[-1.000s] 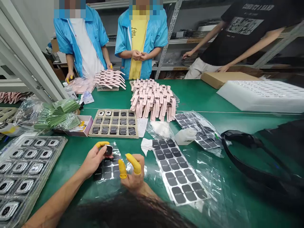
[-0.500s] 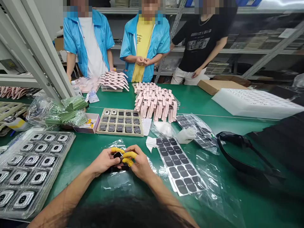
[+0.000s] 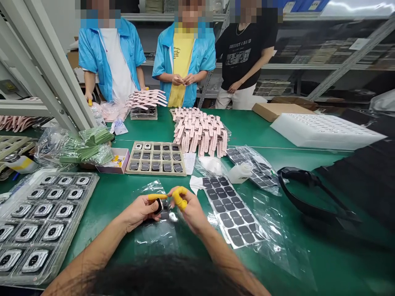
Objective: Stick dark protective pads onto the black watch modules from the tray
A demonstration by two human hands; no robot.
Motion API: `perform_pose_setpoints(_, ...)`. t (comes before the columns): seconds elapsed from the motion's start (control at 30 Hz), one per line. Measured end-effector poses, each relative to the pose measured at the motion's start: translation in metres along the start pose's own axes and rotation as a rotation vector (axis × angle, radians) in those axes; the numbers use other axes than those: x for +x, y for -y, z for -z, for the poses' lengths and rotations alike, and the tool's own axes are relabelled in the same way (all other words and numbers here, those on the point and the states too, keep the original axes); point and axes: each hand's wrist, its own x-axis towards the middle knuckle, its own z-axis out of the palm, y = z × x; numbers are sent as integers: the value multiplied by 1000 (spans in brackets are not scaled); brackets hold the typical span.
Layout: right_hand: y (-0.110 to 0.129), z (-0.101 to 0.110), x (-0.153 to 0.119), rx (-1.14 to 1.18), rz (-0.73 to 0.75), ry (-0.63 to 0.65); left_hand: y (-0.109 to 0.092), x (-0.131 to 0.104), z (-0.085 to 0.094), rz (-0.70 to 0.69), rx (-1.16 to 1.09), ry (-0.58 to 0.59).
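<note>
My left hand [image 3: 140,211] grips a small dark-faced smartwatch body [image 3: 158,206] between thumb and fingers, tilted on edge. Close beside it, my right hand [image 3: 189,207] has its fingers bent and drawn together; the tips are blurred, and anything between them cannot be made out. Yellow finger covers are on both hands. Under them lies a clear plastic bag [image 3: 151,240] with dark square pieces [image 3: 165,214] on it, partly hidden. To the right is a sheet of dark square stickers [image 3: 227,204]. A compartment tray [image 3: 128,166] holding dark square pieces stands just beyond my hands.
A clear tray of watch bodies [image 3: 66,246] fills the left side. Farther back are pink-strapped watches [image 3: 200,129], bagged green straps [image 3: 92,146], a small bottle [image 3: 240,173] and white foam [image 3: 321,131]. A black headband [image 3: 296,205] lies right. Three people stand across the table.
My right hand has moved slightly right, away from the watch body, which my left hand still holds, now turned more on edge. The view has shifted a little.
</note>
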Motion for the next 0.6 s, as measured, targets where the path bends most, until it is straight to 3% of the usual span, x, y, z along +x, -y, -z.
perform_pose_setpoints(0.17, -7, 41, -2, -315, -110, -110, -2, 4, -2, -145, 97, -279)
perform_pose_setpoints(0.3, -16, 75, 14, -620, -88, -230, 3, 6, -2, -178, 112, -286)
perform_pose_setpoints(0.4, -24, 93, 32, -783, -16, -228, 9, 8, -2, -167, 124, -231)
perform_pose_setpoints(0.5, -29, 89, 35, -860, 75, -201, 14, 10, 0, -179, 243, -256)
perform_pose_setpoints(0.6, -24, 58, 26, -779, 206, -96, 18, 14, 3, -186, 361, -291)
